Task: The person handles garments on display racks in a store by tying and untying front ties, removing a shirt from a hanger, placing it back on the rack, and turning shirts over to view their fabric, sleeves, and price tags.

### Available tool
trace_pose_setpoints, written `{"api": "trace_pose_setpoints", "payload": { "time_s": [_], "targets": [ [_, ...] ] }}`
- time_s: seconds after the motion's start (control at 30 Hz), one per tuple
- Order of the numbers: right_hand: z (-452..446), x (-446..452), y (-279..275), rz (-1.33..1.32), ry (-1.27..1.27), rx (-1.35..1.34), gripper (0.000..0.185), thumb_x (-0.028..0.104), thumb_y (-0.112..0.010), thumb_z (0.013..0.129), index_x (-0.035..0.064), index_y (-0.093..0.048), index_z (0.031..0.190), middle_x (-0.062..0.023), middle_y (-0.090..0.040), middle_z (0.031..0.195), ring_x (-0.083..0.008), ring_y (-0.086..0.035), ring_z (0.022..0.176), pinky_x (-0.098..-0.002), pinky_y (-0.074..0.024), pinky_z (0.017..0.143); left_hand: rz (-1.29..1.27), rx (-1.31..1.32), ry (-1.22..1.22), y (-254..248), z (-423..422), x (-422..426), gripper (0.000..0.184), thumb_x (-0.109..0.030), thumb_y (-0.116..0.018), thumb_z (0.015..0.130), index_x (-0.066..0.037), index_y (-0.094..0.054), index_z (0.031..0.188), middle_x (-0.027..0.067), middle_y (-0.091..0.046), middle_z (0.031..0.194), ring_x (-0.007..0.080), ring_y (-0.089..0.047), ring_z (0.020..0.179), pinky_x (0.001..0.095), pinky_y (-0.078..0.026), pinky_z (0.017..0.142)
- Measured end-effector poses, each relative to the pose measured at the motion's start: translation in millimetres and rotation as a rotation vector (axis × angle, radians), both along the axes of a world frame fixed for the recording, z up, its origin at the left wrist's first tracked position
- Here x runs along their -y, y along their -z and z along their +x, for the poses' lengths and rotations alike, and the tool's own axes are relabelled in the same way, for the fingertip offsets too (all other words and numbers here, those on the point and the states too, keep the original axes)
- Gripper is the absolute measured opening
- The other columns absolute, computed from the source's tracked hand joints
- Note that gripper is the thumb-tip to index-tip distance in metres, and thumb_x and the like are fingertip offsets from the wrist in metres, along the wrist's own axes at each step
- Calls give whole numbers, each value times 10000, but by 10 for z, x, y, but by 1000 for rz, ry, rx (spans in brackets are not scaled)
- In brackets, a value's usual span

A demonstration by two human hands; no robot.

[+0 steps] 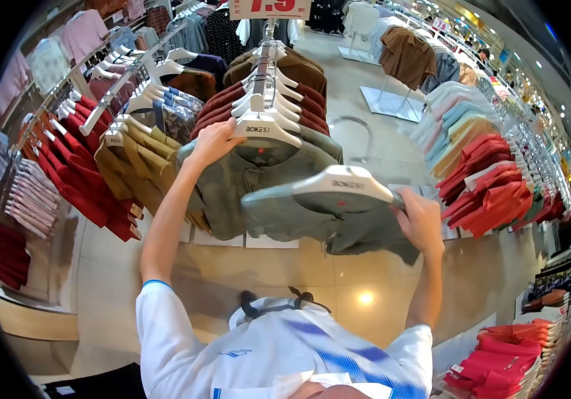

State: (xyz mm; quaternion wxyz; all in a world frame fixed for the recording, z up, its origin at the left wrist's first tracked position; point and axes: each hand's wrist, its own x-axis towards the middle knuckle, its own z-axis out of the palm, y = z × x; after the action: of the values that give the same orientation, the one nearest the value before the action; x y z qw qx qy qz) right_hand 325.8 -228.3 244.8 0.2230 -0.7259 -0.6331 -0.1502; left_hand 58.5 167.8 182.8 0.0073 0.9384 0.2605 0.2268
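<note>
My right hand [422,221] is closed on the right shoulder end of a white hanger [348,181] marked BOKESI. From that hanger hangs a grey-green shirt [292,214], held tilted in front of the rack and apart from the rail. My left hand [217,142] grips the left shoulder of another white BOKESI hanger [267,128] at the near end of the rail. That one carries a green patterned shirt [229,174]. Just behind it, dark red shirts [214,106] on white hangers line the same rail.
A price sign [269,8] tops the central rack. On the left are mustard shirts [129,163] and red garments [76,176]. To the right, a long rack holds red shirts [488,189], and a brown shirt [406,56] stands on a display. Folded pink-red clothes [498,362] lie at lower right.
</note>
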Motion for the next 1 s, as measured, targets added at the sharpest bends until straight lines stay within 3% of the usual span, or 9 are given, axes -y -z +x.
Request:
{"api": "trace_pose_setpoints", "payload": {
  "time_s": [0.17,0.23,0.27,0.3,0.47,0.57,0.83,0.93,1.0],
  "targets": [
    [35,-356,-87,-3,-93,-47,208,143,-674,830,53,-573,987,-173,-600,778,-401,-581,696,-437,-424,566,149,311,132,-418,-395,452,484,-280,-758,790,16,-539,1105,179,-593,1077,334,-583,1019,407,-453,874],
    [50,-425,-253,4,-92,-102,205,151,-664,846,44,-567,992,-182,-593,788,-405,-573,718,-437,-422,583,-816,680,414,-441,-755,767,385,-156,-677,868,6,-512,1177,121,-584,1127,213,-567,1071,313,-421,967],
    [66,-455,-342,5,-127,-141,205,159,-654,862,36,-562,997,-192,-586,798,-410,-564,741,-437,-421,599,-1052,759,468,-405,-890,921,385,-126,-662,877,10,-496,1197,96,-580,1147,205,-558,1069,299,-415,970],
    [95,-494,-415,13,-114,-148,205,159,-654,862,36,-562,997,-192,-586,798,-410,-564,741,-437,-421,599,-845,518,327,-355,-1032,1011,492,-133,-708,854,9,-465,1258,93,-563,1211,179,-536,1107,304,-428,961],
    [31,-640,-779,63,-279,-128,207,141,-635,884,10,-534,1008,-212,-550,787,-428,-510,762,-410,-418,669,-672,726,23,-382,-1025,1264,411,-73,-746,818,28,-585,1182,51,-644,1073,124,-580,986,264,-450,878],
    [-16,-715,-885,109,-324,-57,191,129,-627,889,9,-523,996,-209,-544,774,-424,-506,757,-411,-411,657,-713,907,84,-489,-1033,1256,268,-48,-709,847,37,-634,1090,31,-665,990,104,-590,926,251,-446,855],
    [-100,-772,-890,135,-330,-34,246,235,-608,911,26,-478,893,-194,-571,740,-413,-538,720,-471,-392,600,-749,843,60,-519,-1170,1283,377,-44,-729,828,29,-580,1167,38,-641,1056,117,-575,952,258,-452,853],
    [-101,-777,-870,125,-304,-51,246,234,-612,906,25,-482,898,-196,-575,742,-416,-544,729,-472,-399,608,-559,865,12,-515,-1121,1395,467,-49,-769,779,13,-532,1176,70,-619,1088,170,-582,973,255,-456,835],
    [-126,-752,-869,128,-295,-65,211,187,-615,899,16,-493,918,-204,-558,742,-419,-534,741,-446,-402,621,325,748,-253,-539,-1091,1580,463,-21,-758,755,-13,-502,1141,116,-600,1105,233,-584,1012,320,-473,833]
  ]
}}
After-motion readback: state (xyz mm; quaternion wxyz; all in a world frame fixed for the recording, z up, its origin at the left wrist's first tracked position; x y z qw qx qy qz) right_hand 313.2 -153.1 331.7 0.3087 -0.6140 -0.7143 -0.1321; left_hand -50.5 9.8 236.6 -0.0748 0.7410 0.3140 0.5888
